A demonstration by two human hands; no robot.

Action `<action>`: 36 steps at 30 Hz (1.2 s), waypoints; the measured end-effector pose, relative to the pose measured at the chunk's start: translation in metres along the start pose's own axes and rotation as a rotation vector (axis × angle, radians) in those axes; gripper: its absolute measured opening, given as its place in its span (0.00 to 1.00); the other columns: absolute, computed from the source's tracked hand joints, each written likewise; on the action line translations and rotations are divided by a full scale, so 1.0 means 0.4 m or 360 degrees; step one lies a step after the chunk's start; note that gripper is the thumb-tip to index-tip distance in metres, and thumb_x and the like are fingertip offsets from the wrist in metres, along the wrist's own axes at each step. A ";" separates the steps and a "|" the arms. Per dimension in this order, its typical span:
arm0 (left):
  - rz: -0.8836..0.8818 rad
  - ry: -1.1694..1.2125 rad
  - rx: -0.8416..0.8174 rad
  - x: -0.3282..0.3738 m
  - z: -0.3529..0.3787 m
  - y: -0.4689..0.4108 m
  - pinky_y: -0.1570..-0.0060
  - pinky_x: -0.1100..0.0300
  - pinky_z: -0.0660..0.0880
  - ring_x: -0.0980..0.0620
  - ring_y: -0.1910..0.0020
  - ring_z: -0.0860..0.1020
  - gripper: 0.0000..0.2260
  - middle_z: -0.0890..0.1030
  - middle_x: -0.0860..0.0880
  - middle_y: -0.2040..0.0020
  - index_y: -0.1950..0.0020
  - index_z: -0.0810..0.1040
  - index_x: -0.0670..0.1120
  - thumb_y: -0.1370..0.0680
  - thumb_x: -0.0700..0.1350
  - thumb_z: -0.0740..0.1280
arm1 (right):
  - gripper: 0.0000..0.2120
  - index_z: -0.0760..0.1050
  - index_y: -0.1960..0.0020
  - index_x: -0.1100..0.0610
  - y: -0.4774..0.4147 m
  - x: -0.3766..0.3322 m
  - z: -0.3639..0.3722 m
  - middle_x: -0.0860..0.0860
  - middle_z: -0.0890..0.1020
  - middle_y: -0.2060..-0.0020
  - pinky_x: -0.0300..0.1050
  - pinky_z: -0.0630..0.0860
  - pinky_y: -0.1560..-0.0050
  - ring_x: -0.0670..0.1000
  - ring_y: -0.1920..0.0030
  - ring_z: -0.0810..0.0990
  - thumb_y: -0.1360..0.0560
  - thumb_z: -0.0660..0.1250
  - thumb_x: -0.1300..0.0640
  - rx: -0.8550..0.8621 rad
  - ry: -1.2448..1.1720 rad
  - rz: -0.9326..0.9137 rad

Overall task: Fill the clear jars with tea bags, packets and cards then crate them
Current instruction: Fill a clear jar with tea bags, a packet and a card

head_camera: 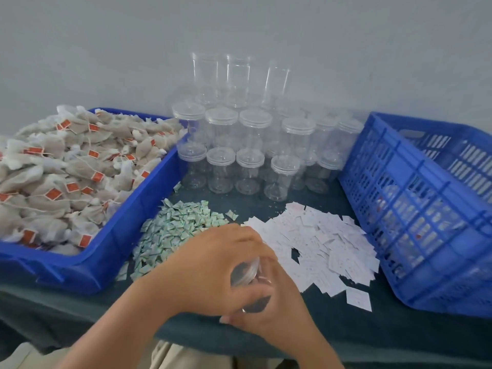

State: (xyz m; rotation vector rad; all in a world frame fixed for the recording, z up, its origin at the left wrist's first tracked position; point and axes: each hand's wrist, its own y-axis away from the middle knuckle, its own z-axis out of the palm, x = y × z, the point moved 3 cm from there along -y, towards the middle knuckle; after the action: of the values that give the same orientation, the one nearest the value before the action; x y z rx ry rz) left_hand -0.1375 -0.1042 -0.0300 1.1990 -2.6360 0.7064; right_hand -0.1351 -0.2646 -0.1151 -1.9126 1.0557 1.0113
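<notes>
We see the dark-covered table (372, 336) run off the bottom and both sides of the view. On its right stands a blue slotted crate (415, 209), cut off by the right edge. Through its wall we make out pale shapes with red flecks, too blurred to name. On the left lies a blue tray (149, 206), its far left out of view, heaped with tea bags (66, 166) bearing red tags.

Between the two, against the wall, the clear jars (250, 145) stand stacked in tiers. The upper ones nearly melt into the grey wall, so we cannot count them. In front spread white cards (324, 241), whose print we cannot read, and beside them, next to the tray, a pile of green-and-white packets (175, 230).

Nearest us, the left hand (213, 265) curls over a jar (246, 271) while the right hand (277, 307) grips it from below. Both hide most of it, and blur hides whether anything is inside.
</notes>
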 end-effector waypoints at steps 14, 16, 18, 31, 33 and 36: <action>-0.0676 0.0044 0.0290 0.001 0.071 0.024 0.52 0.56 0.77 0.58 0.53 0.79 0.19 0.79 0.61 0.47 0.41 0.77 0.59 0.19 0.67 0.53 | 0.38 0.69 0.31 0.34 0.042 0.034 0.016 0.33 0.80 0.38 0.30 0.75 0.46 0.37 0.38 0.79 0.37 0.80 0.34 0.0278 0.0379 0.0028; -0.0952 0.0131 0.0242 -0.010 0.084 0.025 0.50 0.56 0.75 0.56 0.51 0.79 0.21 0.78 0.60 0.46 0.40 0.74 0.61 0.21 0.71 0.52 | 0.37 0.74 0.30 0.46 0.036 0.022 0.025 0.37 0.81 0.39 0.31 0.75 0.45 0.40 0.41 0.79 0.35 0.75 0.33 0.0491 0.0661 -0.0106; -0.0962 0.0175 0.0048 -0.019 0.082 0.035 0.45 0.56 0.73 0.54 0.43 0.79 0.26 0.74 0.62 0.37 0.31 0.67 0.66 0.25 0.76 0.54 | 0.36 0.75 0.30 0.49 0.041 0.029 0.029 0.38 0.80 0.40 0.36 0.77 0.44 0.41 0.41 0.79 0.34 0.74 0.35 0.0575 0.0698 -0.0196; -0.1423 0.0894 0.0331 -0.140 -0.021 0.058 0.71 0.62 0.73 0.56 0.68 0.84 0.16 0.88 0.57 0.58 0.46 0.80 0.64 0.22 0.65 0.54 | 0.43 0.73 0.29 0.49 0.063 0.116 -0.056 0.45 0.78 0.35 0.45 0.72 0.31 0.49 0.33 0.76 0.38 0.82 0.36 0.0987 0.0633 -0.0189; -0.1420 0.0684 0.0250 -0.174 0.038 0.035 0.70 0.60 0.74 0.57 0.70 0.82 0.14 0.87 0.56 0.62 0.49 0.81 0.61 0.20 0.61 0.58 | 0.43 0.70 0.30 0.36 0.060 0.123 -0.045 0.36 0.78 0.37 0.33 0.74 0.38 0.43 0.34 0.78 0.42 0.82 0.34 0.0890 0.0133 0.0091; -0.1463 0.0374 0.0099 -0.220 0.156 -0.005 0.56 0.56 0.79 0.54 0.59 0.83 0.11 0.86 0.54 0.60 0.49 0.81 0.54 0.18 0.56 0.62 | 0.44 0.71 0.28 0.38 0.054 0.158 -0.026 0.32 0.80 0.37 0.30 0.76 0.41 0.38 0.33 0.79 0.40 0.83 0.38 0.0835 -0.0231 0.0249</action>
State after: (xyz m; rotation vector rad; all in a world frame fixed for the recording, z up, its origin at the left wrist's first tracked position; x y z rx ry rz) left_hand -0.0744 -0.0764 -0.1131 1.9527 -1.5953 0.6654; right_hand -0.1289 -0.3031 -0.1703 -1.3324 1.2531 0.8369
